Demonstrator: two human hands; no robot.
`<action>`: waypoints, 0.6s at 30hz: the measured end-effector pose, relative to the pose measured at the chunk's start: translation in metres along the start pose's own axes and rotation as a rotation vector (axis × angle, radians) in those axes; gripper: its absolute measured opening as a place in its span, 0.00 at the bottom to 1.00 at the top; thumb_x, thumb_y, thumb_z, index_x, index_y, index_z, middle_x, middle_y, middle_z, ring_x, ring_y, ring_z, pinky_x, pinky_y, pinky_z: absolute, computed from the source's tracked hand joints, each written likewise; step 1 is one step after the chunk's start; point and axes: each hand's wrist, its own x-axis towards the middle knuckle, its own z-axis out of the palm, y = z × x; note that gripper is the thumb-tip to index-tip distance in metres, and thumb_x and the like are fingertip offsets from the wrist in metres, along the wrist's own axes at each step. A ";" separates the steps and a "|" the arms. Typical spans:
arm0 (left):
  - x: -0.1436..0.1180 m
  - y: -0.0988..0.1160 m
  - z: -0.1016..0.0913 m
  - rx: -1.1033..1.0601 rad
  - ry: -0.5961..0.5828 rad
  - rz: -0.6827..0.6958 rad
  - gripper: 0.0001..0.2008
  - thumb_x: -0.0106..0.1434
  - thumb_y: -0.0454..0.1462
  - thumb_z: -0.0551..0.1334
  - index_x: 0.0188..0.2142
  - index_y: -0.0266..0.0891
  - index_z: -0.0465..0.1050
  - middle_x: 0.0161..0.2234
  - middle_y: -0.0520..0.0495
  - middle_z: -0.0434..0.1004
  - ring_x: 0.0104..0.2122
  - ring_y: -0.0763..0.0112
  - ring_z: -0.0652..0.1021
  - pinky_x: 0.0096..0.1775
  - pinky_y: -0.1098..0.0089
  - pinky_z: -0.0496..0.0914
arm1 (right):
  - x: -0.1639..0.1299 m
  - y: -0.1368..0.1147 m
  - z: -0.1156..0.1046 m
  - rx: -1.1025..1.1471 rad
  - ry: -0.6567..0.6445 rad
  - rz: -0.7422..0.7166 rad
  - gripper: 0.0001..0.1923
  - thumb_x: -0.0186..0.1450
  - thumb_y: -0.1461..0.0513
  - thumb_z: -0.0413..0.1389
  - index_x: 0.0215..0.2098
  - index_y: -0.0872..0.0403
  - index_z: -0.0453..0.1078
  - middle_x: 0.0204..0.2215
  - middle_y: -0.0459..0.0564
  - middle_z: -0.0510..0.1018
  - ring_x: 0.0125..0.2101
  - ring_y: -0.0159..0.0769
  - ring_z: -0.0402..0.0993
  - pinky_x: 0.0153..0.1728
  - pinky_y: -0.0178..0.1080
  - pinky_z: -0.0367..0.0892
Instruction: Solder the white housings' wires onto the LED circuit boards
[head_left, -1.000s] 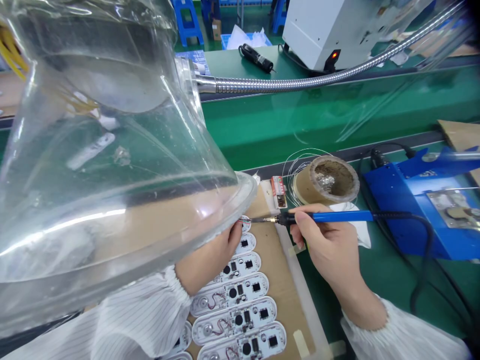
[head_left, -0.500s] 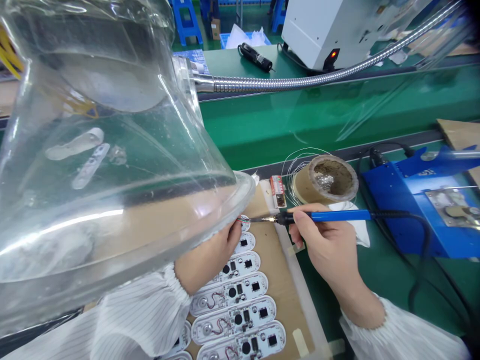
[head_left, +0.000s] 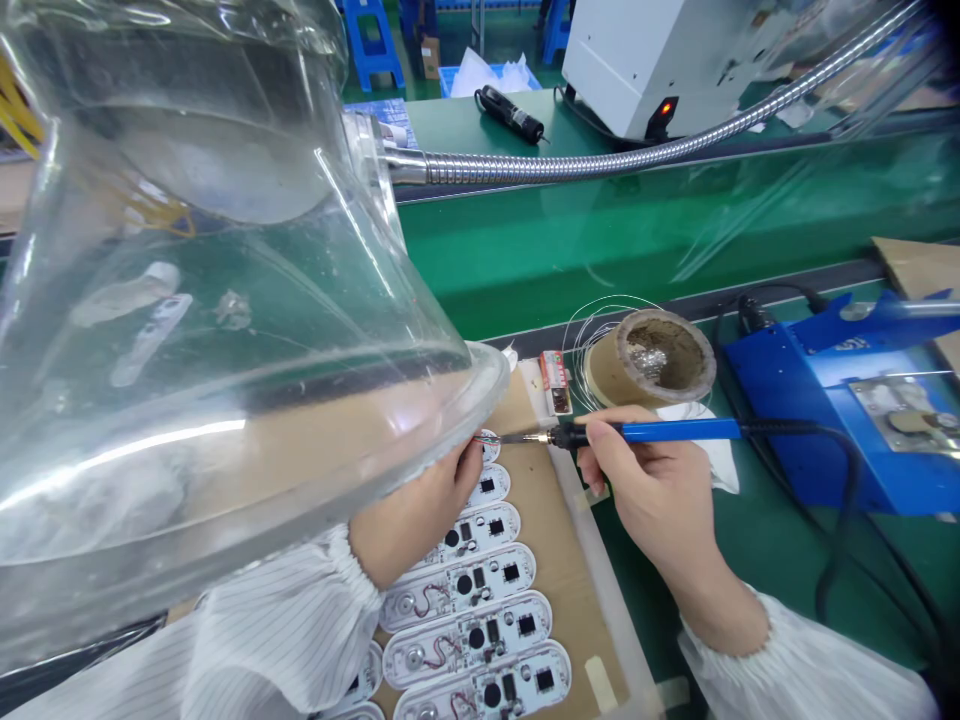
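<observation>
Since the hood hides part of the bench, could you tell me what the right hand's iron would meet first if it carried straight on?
The right hand points the iron leftward; its tip sits at the top board, by the left hand fingertips, though depth is unclear.

left hand (head_left: 409, 515): fingers curled, pinching | right hand (head_left: 656, 490): closed pen-style grip, wrist low
</observation>
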 end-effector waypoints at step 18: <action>0.000 0.000 0.001 0.026 0.006 0.016 0.13 0.68 0.29 0.63 0.50 0.44 0.78 0.65 0.39 0.70 0.63 0.50 0.75 0.59 0.49 0.77 | -0.001 -0.003 0.002 0.025 0.035 -0.004 0.08 0.71 0.58 0.61 0.36 0.52 0.78 0.19 0.42 0.76 0.19 0.31 0.69 0.21 0.34 0.66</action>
